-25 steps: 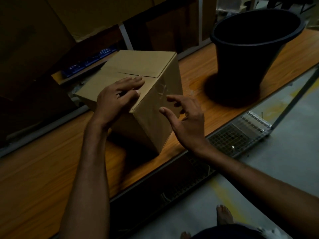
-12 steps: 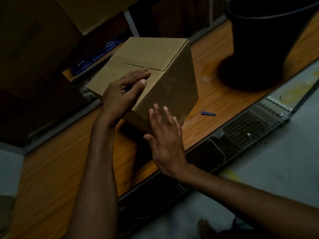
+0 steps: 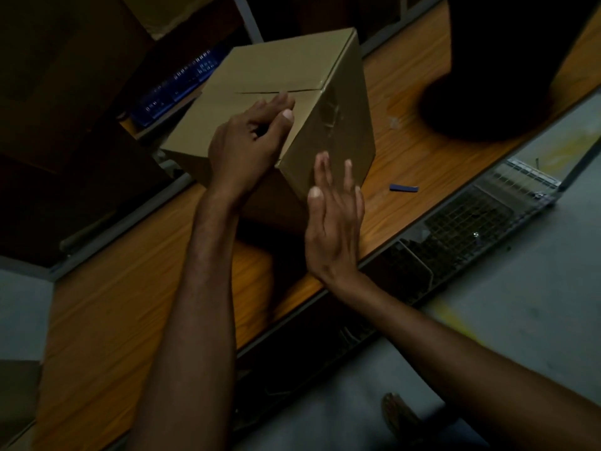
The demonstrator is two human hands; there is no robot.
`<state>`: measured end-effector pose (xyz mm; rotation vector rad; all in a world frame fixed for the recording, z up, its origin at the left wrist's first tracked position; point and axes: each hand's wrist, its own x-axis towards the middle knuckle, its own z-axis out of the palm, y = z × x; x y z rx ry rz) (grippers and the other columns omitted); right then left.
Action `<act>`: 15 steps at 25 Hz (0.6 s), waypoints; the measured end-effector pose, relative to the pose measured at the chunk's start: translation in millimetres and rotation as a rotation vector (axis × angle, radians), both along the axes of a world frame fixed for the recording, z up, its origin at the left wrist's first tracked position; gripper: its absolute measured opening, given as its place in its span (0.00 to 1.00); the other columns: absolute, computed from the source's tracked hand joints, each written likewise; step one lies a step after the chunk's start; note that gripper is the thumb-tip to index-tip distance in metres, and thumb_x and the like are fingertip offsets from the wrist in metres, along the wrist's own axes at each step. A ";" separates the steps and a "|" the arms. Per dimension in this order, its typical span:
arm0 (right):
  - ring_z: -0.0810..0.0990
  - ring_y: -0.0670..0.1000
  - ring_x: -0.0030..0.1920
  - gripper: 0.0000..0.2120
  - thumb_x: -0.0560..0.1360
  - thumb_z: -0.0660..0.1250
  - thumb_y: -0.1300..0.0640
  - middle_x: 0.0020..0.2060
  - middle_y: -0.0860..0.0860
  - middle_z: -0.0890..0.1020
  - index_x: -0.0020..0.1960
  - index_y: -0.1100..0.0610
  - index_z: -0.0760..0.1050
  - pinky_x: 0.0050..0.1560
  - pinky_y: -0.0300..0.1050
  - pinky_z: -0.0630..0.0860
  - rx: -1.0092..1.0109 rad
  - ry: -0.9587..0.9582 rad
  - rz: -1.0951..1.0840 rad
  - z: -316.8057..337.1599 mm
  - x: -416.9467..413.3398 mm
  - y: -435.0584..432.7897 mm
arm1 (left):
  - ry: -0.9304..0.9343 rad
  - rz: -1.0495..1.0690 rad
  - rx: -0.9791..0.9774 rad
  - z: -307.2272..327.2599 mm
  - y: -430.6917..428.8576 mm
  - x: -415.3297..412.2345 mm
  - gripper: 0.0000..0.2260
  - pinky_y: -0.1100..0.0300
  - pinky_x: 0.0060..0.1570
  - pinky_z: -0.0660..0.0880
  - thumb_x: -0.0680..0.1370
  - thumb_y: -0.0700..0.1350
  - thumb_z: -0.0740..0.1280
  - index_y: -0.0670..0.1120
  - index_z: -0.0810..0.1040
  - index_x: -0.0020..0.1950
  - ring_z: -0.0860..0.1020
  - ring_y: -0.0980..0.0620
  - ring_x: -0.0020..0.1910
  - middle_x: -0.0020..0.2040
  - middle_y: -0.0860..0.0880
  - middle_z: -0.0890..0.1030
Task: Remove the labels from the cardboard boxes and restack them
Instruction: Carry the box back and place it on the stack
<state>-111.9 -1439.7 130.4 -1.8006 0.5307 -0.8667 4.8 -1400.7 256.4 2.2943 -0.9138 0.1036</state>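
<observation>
box: your cardboard box (image 3: 260,92) stands on the worktop (image 3: 130,304) by its far edge, flaps closed, one corner turned toward you.
left hand: your left hand (image 3: 240,148) rests on the box's top beside the flap seam, fingers curled under; you cannot tell whether it pinches anything.
right hand: your right hand (image 3: 331,229) is released, straight fingers flat against the box's near side.
bucket: a black bucket (image 3: 507,60) stands toward the worktop's right end, apart from the box.
blue strip: a small blue strip (image 3: 404,188) lies near the worktop's near edge, right of the box.
</observation>
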 end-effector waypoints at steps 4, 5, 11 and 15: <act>0.45 0.47 0.84 0.25 0.88 0.46 0.50 0.83 0.45 0.58 0.84 0.51 0.55 0.83 0.57 0.44 -0.023 -0.027 0.045 -1.1 -14.3 18.9 | -0.016 0.003 -0.008 -0.4 -0.5 0.6 0.17 0.48 0.74 0.67 0.81 0.61 0.63 0.61 0.77 0.69 0.67 0.62 0.75 0.71 0.63 0.75; 0.45 0.47 0.84 0.26 0.87 0.46 0.49 0.83 0.44 0.58 0.84 0.50 0.55 0.83 0.56 0.44 -0.061 -0.028 0.060 -3.1 -19.5 23.7 | -0.026 0.004 -0.005 -0.8 1.0 0.4 0.17 0.48 0.74 0.67 0.81 0.61 0.63 0.62 0.77 0.69 0.67 0.62 0.75 0.71 0.63 0.75; 0.43 0.48 0.84 0.25 0.88 0.46 0.48 0.83 0.45 0.57 0.84 0.50 0.54 0.83 0.60 0.45 0.083 -0.054 -0.020 19.5 1.4 17.2 | -0.044 0.013 0.016 -2.7 -0.7 4.0 0.18 0.47 0.73 0.68 0.81 0.63 0.61 0.63 0.77 0.69 0.68 0.61 0.74 0.72 0.61 0.75; 0.43 0.48 0.84 0.25 0.87 0.48 0.52 0.83 0.45 0.58 0.84 0.51 0.56 0.82 0.61 0.44 0.036 -0.094 -0.035 25.2 8.9 9.7 | -0.038 0.015 0.040 -5.0 -0.6 8.8 0.21 0.45 0.74 0.66 0.79 0.66 0.60 0.64 0.75 0.70 0.67 0.62 0.75 0.73 0.60 0.74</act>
